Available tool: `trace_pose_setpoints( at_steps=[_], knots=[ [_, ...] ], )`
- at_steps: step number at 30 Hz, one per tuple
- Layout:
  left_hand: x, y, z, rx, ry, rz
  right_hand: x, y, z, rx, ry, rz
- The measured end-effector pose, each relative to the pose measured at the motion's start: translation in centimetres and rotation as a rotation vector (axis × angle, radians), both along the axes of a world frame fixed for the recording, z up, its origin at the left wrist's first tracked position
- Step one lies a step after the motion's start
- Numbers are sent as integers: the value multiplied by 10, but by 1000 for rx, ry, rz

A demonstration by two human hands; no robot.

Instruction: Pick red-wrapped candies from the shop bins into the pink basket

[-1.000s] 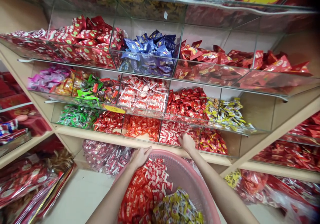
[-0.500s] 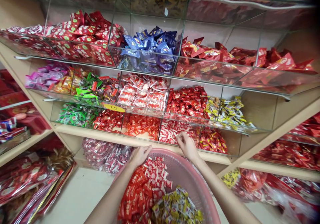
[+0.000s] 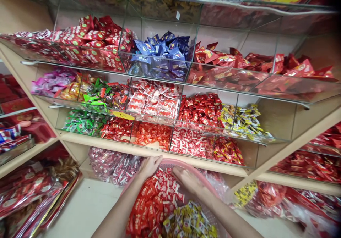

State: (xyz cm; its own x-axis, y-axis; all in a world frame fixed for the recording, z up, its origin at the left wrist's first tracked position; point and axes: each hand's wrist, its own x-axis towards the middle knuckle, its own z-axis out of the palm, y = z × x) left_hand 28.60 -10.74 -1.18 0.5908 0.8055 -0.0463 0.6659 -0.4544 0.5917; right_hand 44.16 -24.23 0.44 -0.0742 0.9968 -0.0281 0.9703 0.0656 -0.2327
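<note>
A round pink plastic basket [image 3: 183, 162] with a perforated wall stands low in front of me. My left hand [image 3: 150, 165] is closed over its far left rim. Inside the basket, my right hand [image 3: 187, 180] hovers at the far side beside red-and-white wrapped candies [image 3: 166, 183]. Its fingers look stretched out toward the left, slightly blurred, and no candy shows in them. Red-orange wrapped candies [image 3: 145, 206] fill the basket's left side. Yellow-and-white wrapped candies [image 3: 190, 220] lie in a heap at the near right.
Beyond the basket stands a wooden shelf [image 3: 106, 143] with clear divided bins. The lowest row includes red-and-white candies [image 3: 188, 142] and orange-red candies [image 3: 153, 133]. Blue packets [image 3: 162, 51] sit higher up. Bagged sweets [image 3: 113, 165] lie beneath the shelf.
My right hand has moved from in front of the lowest bins down and left into the basket, and its fingers have straightened. My left hand stays on the rim.
</note>
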Motion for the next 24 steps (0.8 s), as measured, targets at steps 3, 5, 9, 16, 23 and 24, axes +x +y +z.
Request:
trace_pose_setpoints(
  at_steps=[3, 5, 9, 16, 23, 24],
  knots=[
    [0, 1, -3, 3, -6, -2, 0, -1, 3, -22, -49, 118],
    [0, 2, -4, 1, -19, -10, -1, -1, 4, -50, -79, 151],
    [-1, 2, -4, -13, -37, -17, -3, 2, 1, -43, -137, 170],
    [-1, 0, 0, -7, 11, -2, -8, 11, 1, -47, -218, 183],
    [-1, -2, 3, -8, 14, -2, -13, 14, -1, -36, -367, 205],
    [-1, -1, 2, -8, 12, -2, -12, 14, -4, -24, -381, 201]
  ],
)
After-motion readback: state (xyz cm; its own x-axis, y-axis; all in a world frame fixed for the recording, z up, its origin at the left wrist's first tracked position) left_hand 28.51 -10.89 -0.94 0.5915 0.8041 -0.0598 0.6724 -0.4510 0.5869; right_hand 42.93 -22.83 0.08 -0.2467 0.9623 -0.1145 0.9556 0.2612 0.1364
